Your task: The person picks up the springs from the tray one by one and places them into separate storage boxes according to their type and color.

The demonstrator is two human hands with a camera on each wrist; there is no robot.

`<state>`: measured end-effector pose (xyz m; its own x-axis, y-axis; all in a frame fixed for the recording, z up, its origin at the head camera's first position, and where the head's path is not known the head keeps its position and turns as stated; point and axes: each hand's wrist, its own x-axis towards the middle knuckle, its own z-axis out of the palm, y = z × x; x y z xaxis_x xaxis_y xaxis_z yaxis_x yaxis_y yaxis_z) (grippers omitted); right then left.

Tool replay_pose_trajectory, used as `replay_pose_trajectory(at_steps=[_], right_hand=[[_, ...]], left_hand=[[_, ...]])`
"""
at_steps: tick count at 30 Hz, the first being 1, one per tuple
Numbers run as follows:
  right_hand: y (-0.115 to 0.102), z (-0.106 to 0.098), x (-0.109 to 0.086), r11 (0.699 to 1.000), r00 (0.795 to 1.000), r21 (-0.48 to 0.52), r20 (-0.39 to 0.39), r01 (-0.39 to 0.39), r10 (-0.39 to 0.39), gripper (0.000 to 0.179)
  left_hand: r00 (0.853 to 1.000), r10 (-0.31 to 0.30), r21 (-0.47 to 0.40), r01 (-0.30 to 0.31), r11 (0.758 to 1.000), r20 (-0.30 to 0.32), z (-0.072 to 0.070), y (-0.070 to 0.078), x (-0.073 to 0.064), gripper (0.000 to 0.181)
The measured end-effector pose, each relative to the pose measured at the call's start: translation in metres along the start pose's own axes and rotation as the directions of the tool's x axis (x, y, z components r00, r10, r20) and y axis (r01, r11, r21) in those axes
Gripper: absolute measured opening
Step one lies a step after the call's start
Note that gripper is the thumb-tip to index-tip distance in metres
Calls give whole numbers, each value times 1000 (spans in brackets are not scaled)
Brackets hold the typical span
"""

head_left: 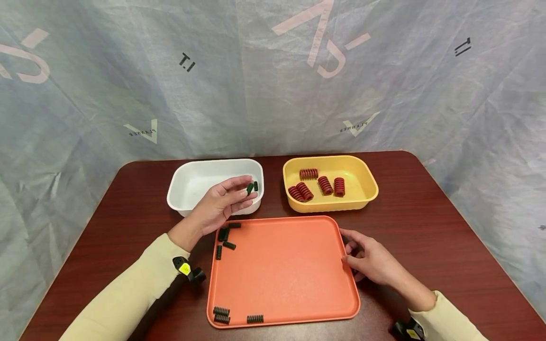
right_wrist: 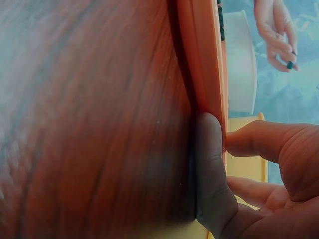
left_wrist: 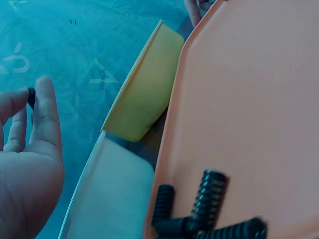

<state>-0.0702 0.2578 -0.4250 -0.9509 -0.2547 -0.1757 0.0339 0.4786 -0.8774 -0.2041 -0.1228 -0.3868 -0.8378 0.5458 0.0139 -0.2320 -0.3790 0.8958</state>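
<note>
My left hand (head_left: 222,201) is over the right end of the white bin (head_left: 179,189), pinching a small dark green coil spring (head_left: 250,188) between thumb and fingers. Another green spring lies in that bin, just beyond the fingertips. At the orange tray (head_left: 286,265), my right hand (head_left: 373,258) grips the right rim; the right wrist view shows thumb and fingers on either side of the edge. Several green springs (head_left: 229,245) cluster in the tray's far left corner. Closer to me, a pair of springs (head_left: 222,315) and a single spring (head_left: 255,318) lie along the near rim.
A yellow bin (head_left: 362,204) with several red coil springs (head_left: 325,185) stands right of the white one, behind the tray. All of it sits on a dark red-brown wooden table (head_left: 426,227). Grey printed sheeting (head_left: 256,94) hangs behind and at the sides.
</note>
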Motion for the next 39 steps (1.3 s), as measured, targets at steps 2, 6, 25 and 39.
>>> replay_pose_trajectory(at_steps=[2, 6, 25, 39], right_hand=[[0, 0, 0, 1000, 1000, -3, -1, -3, 3, 65], [0, 0, 0, 1000, 1000, -12, -2, -1, 0, 65], [1, 0, -1, 1000, 1000, -12, 0, -4, 4, 65], [1, -1, 1, 1000, 1000, -4, 6, 12, -12, 66]], left_hand=[[1000, 0, 17, 1, 1000, -28, -4, 2, 1, 49], [999, 1, 31, 0, 1000, -53, -14, 7, 4, 52], [992, -67, 54, 73, 996, -107, -51, 34, 17, 59], [970, -193, 208, 221, 953, -146, -70, 56, 37, 58]])
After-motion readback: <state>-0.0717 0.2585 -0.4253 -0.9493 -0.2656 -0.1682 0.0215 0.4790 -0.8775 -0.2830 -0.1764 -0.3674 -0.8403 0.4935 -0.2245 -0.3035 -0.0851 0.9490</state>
